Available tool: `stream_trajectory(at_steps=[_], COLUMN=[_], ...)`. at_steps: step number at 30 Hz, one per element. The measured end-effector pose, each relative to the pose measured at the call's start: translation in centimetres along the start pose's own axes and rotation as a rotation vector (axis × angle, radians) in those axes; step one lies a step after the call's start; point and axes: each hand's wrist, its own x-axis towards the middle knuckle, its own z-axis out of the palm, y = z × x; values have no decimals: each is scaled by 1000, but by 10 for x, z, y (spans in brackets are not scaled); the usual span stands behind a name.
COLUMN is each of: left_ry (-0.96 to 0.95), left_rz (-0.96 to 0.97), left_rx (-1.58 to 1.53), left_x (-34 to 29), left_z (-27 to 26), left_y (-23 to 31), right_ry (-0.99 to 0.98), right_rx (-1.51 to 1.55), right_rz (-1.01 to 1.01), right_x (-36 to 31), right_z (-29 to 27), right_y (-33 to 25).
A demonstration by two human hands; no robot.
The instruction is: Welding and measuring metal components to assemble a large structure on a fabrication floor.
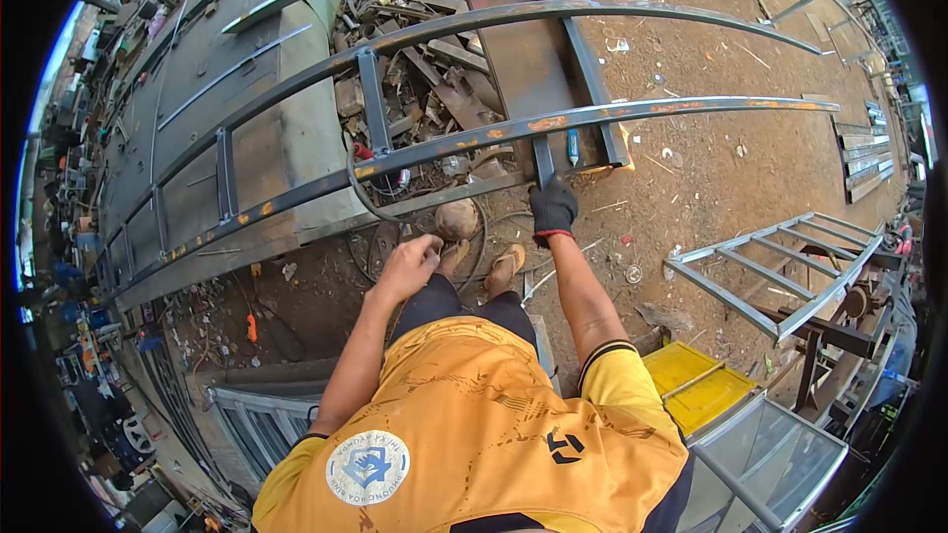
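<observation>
My right hand (555,209), in a dark knitted glove with a red cuff, is closed around the lower end of a short grey steel bar (542,160). That bar meets the underside of a long steel rail (553,122) with rusty orange patches. Bare and curled, my left hand (410,266) is raised below the rail, its fingertips pressed together; whatever they may hold is hidden. A rounded brownish object (456,219) is just beyond it. The rail belongs to a ladder-like steel frame whose crossbar (373,99) joins it to a second long rail (592,8).
A wide metal plate table (296,128) supports the frame's left part. Scrap metal pieces (434,59) fill the gap beside a rusty steel beam (528,49). A cable (357,188) loops near my feet. Rightward stand a smaller welded frame (780,266) and a yellow panel (696,385).
</observation>
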Motion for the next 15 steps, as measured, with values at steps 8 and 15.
stream_trajectory(at_steps=[8,15], left_ry=[-137,-76], left_rz=[-97,-145], left_rx=[72,56], left_x=[-18,-24], left_z=[21,3], left_y=[-10,-12], right_ry=[174,109], right_rx=[70,-129], right_rz=[19,-19], right_x=[65,97], right_z=[-12,-15], right_y=[-19,-6])
